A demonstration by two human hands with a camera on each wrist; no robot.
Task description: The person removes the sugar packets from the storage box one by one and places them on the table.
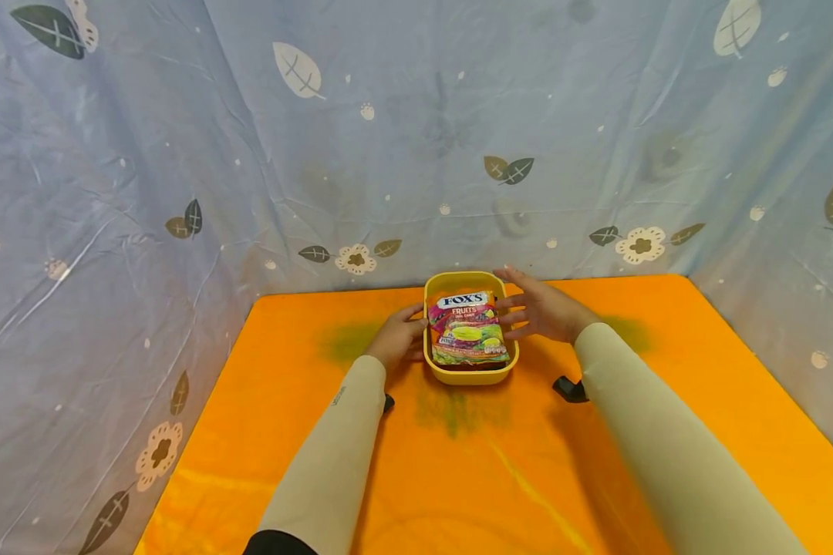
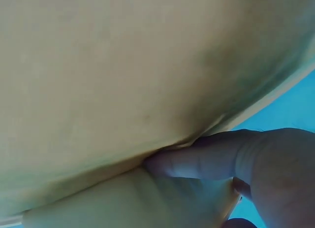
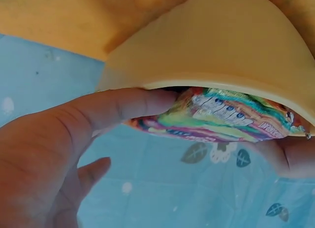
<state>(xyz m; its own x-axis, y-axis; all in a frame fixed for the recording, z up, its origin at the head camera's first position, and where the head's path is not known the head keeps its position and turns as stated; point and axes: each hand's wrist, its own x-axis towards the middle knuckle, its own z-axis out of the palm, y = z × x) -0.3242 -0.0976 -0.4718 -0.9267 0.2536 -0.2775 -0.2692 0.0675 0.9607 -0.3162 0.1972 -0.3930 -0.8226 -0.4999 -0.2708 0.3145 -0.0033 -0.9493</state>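
Note:
A yellow plastic container (image 1: 473, 378) with rounded corners sits near the table's back edge. Inside it lies a colourful Fox's Fruits candy bag (image 1: 467, 327), printed side up. My left hand (image 1: 397, 337) holds the container's left side, its fingers at the rim. In the left wrist view the thumb (image 2: 197, 161) lies along an edge beside the pale wall, partly in shadow. At the opposite side my right hand (image 1: 543, 310) has its fingers spread across the rim. From the right wrist, one finger (image 3: 133, 104) reaches just inside the rim against the candy bag.
An orange cloth with greenish patches covers the table (image 1: 514, 478). Behind and at both sides hangs a blue-grey curtain (image 1: 416, 154) with leaf and flower prints. A black wrist piece (image 1: 571, 389) shows beneath the right forearm.

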